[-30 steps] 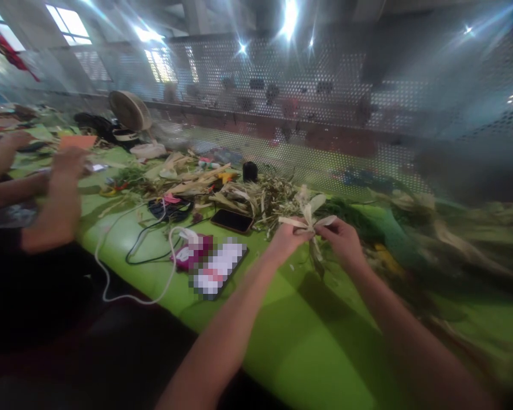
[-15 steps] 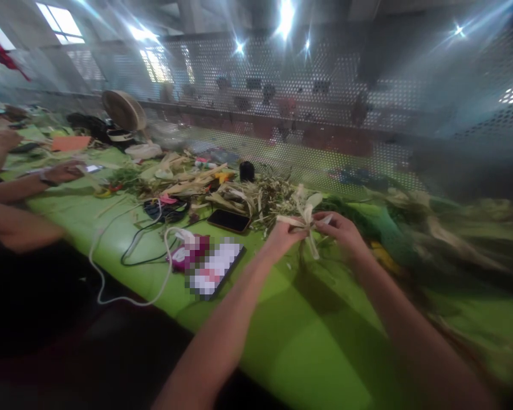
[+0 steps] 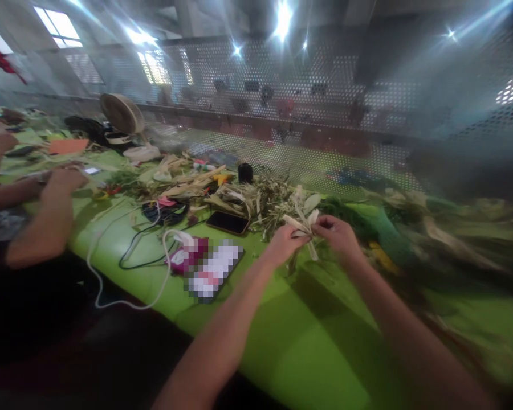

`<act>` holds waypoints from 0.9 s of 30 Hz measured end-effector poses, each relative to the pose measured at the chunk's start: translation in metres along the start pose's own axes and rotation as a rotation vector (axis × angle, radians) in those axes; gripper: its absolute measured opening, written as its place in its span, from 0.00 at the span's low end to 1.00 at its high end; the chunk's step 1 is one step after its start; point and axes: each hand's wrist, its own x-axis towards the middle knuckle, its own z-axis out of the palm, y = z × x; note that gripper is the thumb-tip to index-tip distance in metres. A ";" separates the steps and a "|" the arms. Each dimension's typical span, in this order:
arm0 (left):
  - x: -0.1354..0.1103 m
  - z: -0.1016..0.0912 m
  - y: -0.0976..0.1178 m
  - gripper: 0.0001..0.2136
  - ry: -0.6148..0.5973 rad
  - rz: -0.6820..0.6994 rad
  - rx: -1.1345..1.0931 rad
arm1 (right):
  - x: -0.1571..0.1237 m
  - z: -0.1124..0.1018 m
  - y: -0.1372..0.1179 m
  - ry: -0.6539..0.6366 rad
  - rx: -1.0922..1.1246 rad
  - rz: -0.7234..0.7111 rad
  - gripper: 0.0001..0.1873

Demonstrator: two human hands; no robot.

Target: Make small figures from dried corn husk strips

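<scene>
My left hand point(image 3: 284, 246) pinches a small bundle of pale husk strips point(image 3: 300, 225) in a loose flower-like shape. On its right side my right hand point(image 3: 338, 234) is closed, thumb and fingertips pressed on the same bundle. Strips fan out above the fingers, and one end hangs below them. The bundle is held above the green tabletop point(image 3: 316, 353). Just behind it lies a heap of dried stems and husk pieces point(image 3: 267, 199). My fingers cover the middle of the bundle.
Left of my arm lie a pixelated flat device point(image 3: 218, 270), a purple pack point(image 3: 186, 255), a dark phone point(image 3: 227, 222) and a white cable point(image 3: 123, 304). A black cylinder point(image 3: 245, 172) stands behind. Green netting point(image 3: 387, 230) lies right. A co-worker's arm point(image 3: 47, 222) is at far left.
My fingers have shifted slightly on the husk strips, and the bundle has turned a little with its strips closer together. At left, a co-worker's forearm has risen over the table.
</scene>
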 end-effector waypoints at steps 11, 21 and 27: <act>-0.002 0.004 0.006 0.14 0.231 -0.032 -0.352 | -0.004 0.003 -0.006 -0.184 -0.076 -0.012 0.16; 0.003 0.002 -0.004 0.11 0.195 0.084 0.103 | -0.003 -0.010 -0.009 -0.024 -0.287 -0.197 0.13; 0.001 0.004 -0.002 0.10 0.134 0.072 0.225 | -0.003 -0.002 0.001 0.008 -0.344 -0.219 0.11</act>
